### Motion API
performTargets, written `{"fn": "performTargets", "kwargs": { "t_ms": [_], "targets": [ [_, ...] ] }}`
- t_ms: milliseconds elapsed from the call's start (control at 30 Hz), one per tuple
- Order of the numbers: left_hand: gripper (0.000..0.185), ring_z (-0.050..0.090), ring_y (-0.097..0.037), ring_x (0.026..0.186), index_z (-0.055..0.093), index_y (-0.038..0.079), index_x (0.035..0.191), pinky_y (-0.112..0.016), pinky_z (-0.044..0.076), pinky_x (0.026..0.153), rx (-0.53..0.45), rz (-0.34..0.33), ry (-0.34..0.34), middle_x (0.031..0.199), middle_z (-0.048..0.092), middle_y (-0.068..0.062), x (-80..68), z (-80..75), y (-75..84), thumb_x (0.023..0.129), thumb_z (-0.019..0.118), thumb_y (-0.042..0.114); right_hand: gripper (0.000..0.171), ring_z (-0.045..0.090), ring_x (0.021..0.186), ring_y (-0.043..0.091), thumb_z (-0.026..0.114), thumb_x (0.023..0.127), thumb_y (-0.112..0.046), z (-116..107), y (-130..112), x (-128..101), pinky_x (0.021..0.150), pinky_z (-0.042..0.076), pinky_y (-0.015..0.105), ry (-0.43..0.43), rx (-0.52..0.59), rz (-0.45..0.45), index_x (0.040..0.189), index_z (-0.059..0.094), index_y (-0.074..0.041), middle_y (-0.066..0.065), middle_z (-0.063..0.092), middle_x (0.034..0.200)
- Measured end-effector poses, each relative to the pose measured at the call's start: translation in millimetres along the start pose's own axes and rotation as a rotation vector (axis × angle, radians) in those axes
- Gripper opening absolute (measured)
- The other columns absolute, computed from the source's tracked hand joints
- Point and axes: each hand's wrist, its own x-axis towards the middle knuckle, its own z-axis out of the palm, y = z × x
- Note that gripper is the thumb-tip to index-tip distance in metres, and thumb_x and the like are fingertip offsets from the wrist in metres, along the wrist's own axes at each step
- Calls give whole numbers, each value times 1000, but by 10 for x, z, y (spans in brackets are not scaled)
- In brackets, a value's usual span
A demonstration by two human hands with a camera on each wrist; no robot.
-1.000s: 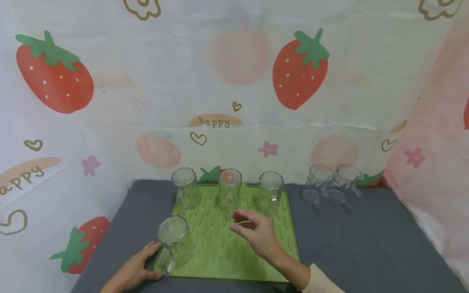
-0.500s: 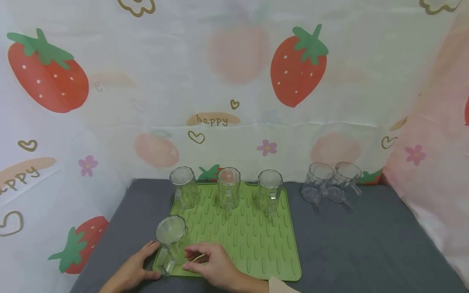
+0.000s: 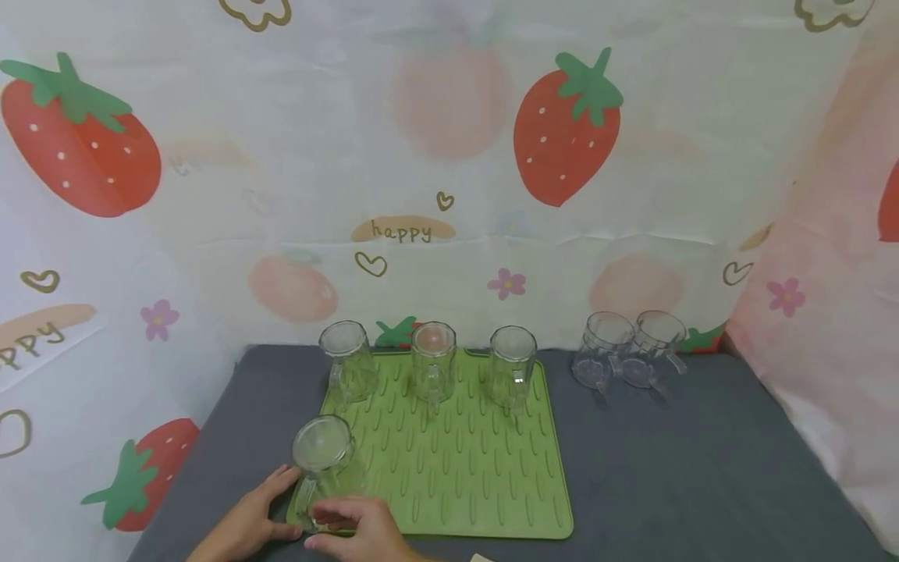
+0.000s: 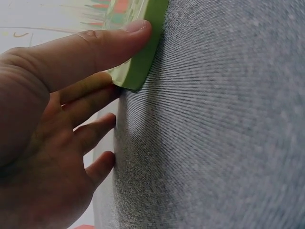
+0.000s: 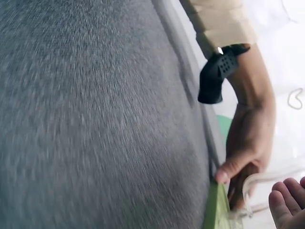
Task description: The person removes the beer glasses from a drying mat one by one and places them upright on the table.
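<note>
A green ribbed mat (image 3: pixel 463 468) lies on the grey cloth. One clear glass mug (image 3: pixel 325 460) stands upside down at its front left corner. My left hand (image 3: pixel 246 527) lies flat beside that corner, thumb on the mat's edge (image 4: pixel 143 57). In the right wrist view the left hand (image 5: pixel 248 143) shows its thumb on the same edge. My right hand (image 3: pixel 358 531) is at the mug's base, its fingertips (image 5: pixel 286 205) right next to the mug's handle (image 5: pixel 255 183) and relaxed. I see no grip on the handle.
Three more upturned mugs (image 3: pixel 346 367) (image 3: pixel 434 367) (image 3: pixel 513 375) line the mat's far edge. Two clear mugs (image 3: pixel 600 355) (image 3: pixel 653 351) stand together on the grey cloth (image 3: pixel 667 468) at the back right. Strawberry-print sheets close off the back and sides.
My right hand has come from the mat's middle back and left to the front-left mug. The left hand has stayed at the mat's corner.
</note>
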Motion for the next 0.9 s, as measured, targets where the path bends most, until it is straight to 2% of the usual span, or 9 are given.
{"fn": "performTargets", "kwargs": {
  "t_ms": [167, 400, 633, 767, 900],
  "targets": [
    [94, 29, -58, 136, 41, -4, 145, -66, 39, 98, -4, 4, -12, 149, 29, -38, 9, -5, 7, 70, 86, 31, 36, 68, 108, 15, 66, 93, -12, 82, 51, 17, 84, 54, 15, 34, -16, -8, 125, 64, 3, 19, 68, 120],
    [91, 31, -58, 134, 42, -7, 143, -65, 40, 98, 13, 33, -3, 148, 31, -39, -14, 2, -15, 72, 85, 29, 34, 69, 106, 13, 65, 93, -11, 186, 92, 78, 81, 54, 15, 64, -43, -34, 124, 64, 3, 19, 69, 120],
    [91, 33, -59, 133, 43, -7, 142, -65, 41, 97, 39, 51, -6, 146, 34, -39, -6, -13, -48, 72, 85, 32, 25, 71, 89, 4, 69, 91, -11, 270, 98, 163, 74, 53, 11, 162, -180, -99, 111, 71, 3, 16, 74, 104],
    [91, 30, -60, 134, 40, -7, 144, -66, 40, 96, 13, 44, -23, 148, 29, -41, -9, -15, -57, 74, 83, 34, 17, 69, 81, -1, 65, 93, -9, 292, 112, 184, 69, 51, 7, 208, -268, -159, 103, 73, 2, 13, 75, 93],
    [93, 26, -61, 136, 38, -6, 146, -67, 40, 96, -24, 35, -32, 149, 26, -41, -10, -10, -54, 74, 83, 33, 17, 67, 80, -3, 60, 96, -11, 259, 132, 172, 67, 49, 5, 219, -377, -218, 101, 73, -2, 9, 75, 89]
  ]
}}
